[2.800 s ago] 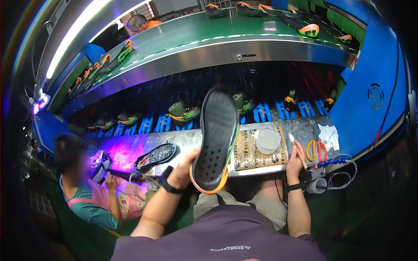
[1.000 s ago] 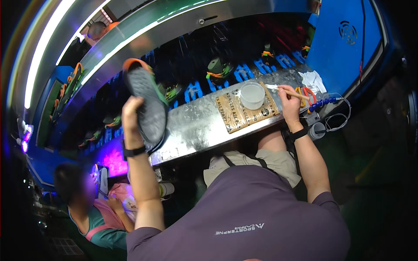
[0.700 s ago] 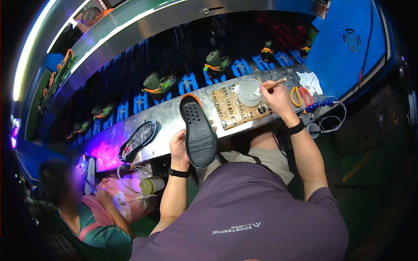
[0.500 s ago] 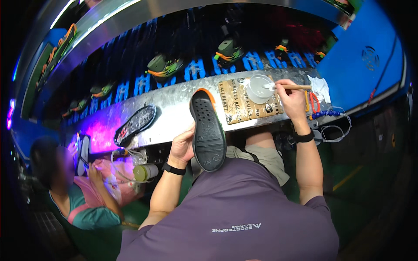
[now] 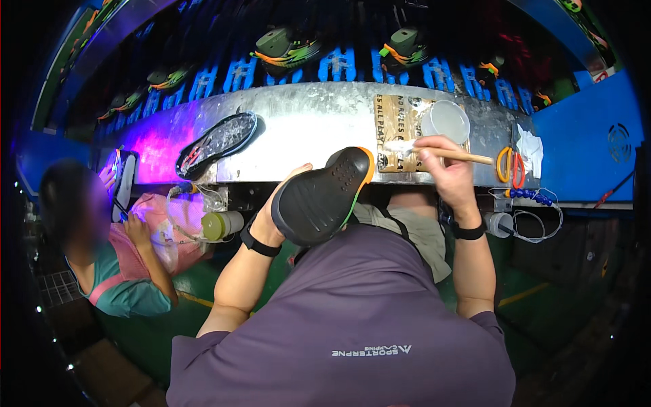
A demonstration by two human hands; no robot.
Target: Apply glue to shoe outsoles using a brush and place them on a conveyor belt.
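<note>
A black shoe sole [image 5: 319,203] with an orange and green edge is tilted in front of my chest. My left hand [image 5: 269,218] is closed around its left side, the fingers mostly hidden behind it. In my right hand [image 5: 449,175] is a brush [image 5: 461,155] with a wooden handle, pinched near its bristles. Its whitish bristle end points left toward the sole, over the printed brown cardboard [image 5: 390,161]. Just beyond that hand stands a round translucent tub [image 5: 447,121] on the cardboard. A second sole [image 5: 218,144], wet and shiny on its upward face, lies on the metal table further left.
Several dark shoe uppers [image 5: 288,54] ride on blue holders behind the metal table [image 5: 305,122]. At right are yellow and red loop handles [image 5: 511,167], white paper [image 5: 529,150] and a blue segmented hose [image 5: 530,195]. A co-worker [image 5: 132,278] sits at left, near a green-lidded bottle [image 5: 220,226].
The brush has left the tub and moved left and nearer to me. My left hand has tilted the sole, its top end swinging right. The view has shifted too.
</note>
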